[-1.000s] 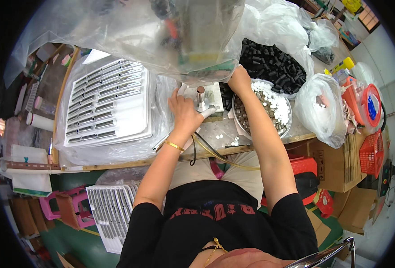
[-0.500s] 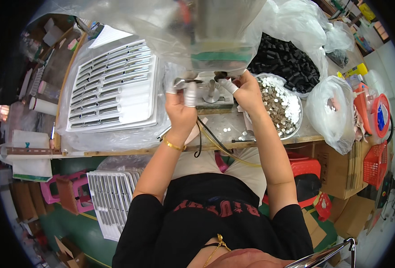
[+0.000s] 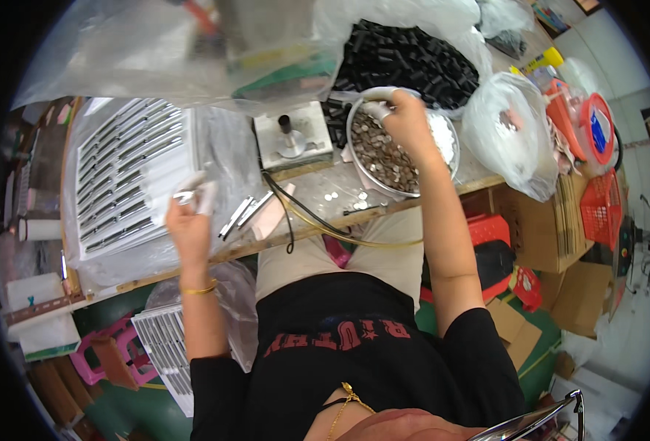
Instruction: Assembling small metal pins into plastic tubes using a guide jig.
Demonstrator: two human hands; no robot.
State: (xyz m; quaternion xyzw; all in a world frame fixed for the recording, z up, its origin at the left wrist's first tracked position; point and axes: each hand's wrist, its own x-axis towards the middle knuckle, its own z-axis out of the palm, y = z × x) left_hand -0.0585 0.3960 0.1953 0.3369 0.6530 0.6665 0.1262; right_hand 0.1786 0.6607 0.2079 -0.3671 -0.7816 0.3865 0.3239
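My left hand [image 3: 187,220], with white covers on its fingertips, is raised over the front right corner of a tray of chrome tubes [image 3: 126,176]. Its fingers pinch a small shiny metal piece [image 3: 184,197], blurred by motion. My right hand [image 3: 407,125] reaches over a round bowl [image 3: 454,165] of small brown and white discs [image 3: 384,154]. Its covered thumb and forefinger are apart near the back left rim; I make out nothing between them. Between my hands, a black piece [image 3: 284,123] stands upright on the round metal post [image 3: 292,147] of a machine base [image 3: 318,128].
A plastic-draped machine head [image 3: 266,51] hangs above the base. Black tubular pieces [image 3: 413,62] fill a bag behind the bowl. Loose chrome tubes [image 3: 240,213], white discs [image 3: 331,196] and cables [image 3: 288,213] lie near the front edge. A plastic bag [image 3: 509,140] sits at right.
My left hand has moved left, from the machine to beside the tube tray. My right hand has left the machine for the bowl. A black piece now shows on the post.
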